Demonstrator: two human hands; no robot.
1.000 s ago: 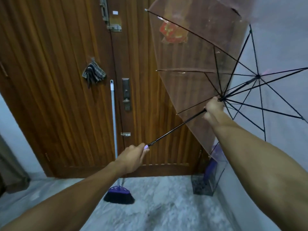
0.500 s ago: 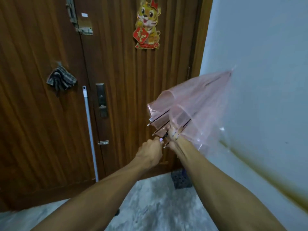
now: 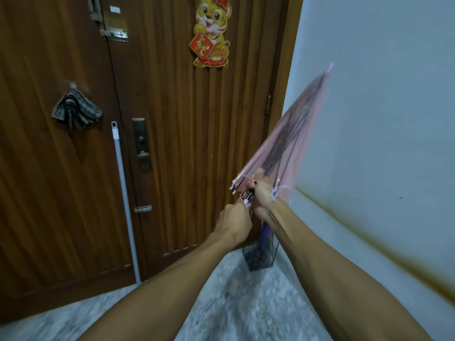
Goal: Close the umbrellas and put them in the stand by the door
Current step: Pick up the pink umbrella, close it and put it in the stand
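A clear pink umbrella (image 3: 290,134) is folded shut, its tip pointing up and right along the white wall. My right hand (image 3: 262,195) grips it at the open end of the canopy, among the rib tips. My left hand (image 3: 234,223) is closed on the handle just below, which it mostly hides. Below my hands, a see-through stand (image 3: 261,257) sits on the floor in the corner between door and wall. A purple umbrella (image 3: 263,233) stands inside it.
A brown wooden door (image 3: 172,143) fills the view ahead, with a tiger decoration, a lock and a hanging cloth (image 3: 76,112). A broom handle (image 3: 123,198) leans on the door to the left. The marble floor (image 3: 234,303) spreads below my arms.
The umbrella went from fully open to collapsed. My right hand slid the runner down the shaft toward my left hand, and the canopy now lies narrow along the wall.
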